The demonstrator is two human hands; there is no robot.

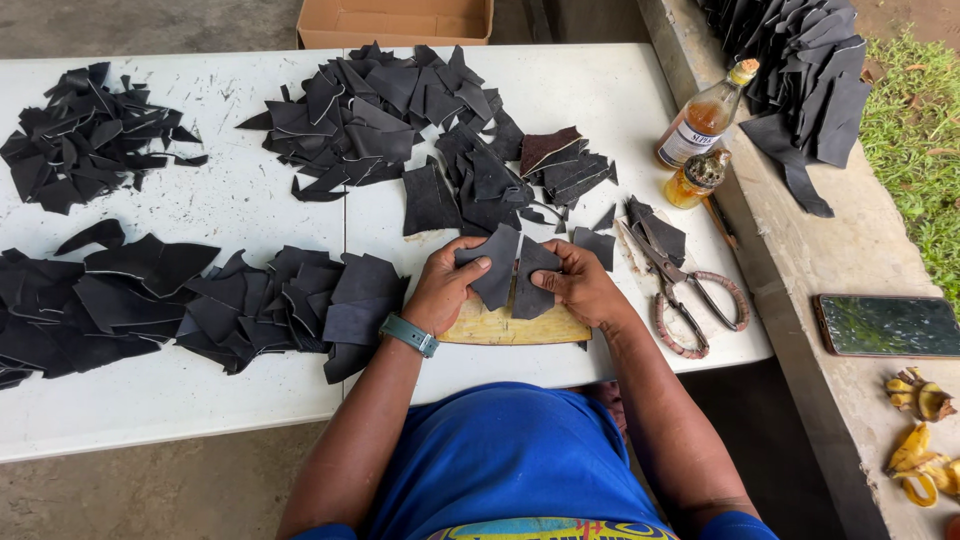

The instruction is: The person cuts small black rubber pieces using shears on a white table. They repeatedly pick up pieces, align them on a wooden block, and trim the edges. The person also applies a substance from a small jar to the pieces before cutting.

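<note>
Black leather, two cut pieces, one per hand. My left hand [443, 285] pinched the left leather piece [497, 262], thumb across its face, fingers curled behind. My right hand [583, 285] pinched the right leather piece [532, 280] the same way. The two pieces sat edge to edge, touching or nearly so; couldn't tell which. Both were held just over a yellowish wooden board [505, 328] lying flat at the near edge of the white table [220, 210].

Scissors [685, 290] lay at 3 o'clock from my right hand, near it, blades shut. Two glass bottles [700, 130] stood at 1 o'clock, by the table's far right edge. Main pile of scraps [400, 110] at 12 o'clock, another heap [200, 300] at 9 o'clock just beside my left wrist, a smaller one [85, 135] at 10 o'clock, well apart. Cardboard box [395, 20] past the far table edge. Phone [888, 325] on the concrete ledge [800, 250] at 3 o'clock, banana peels [920, 430] nearer me on the same ledge.
</note>
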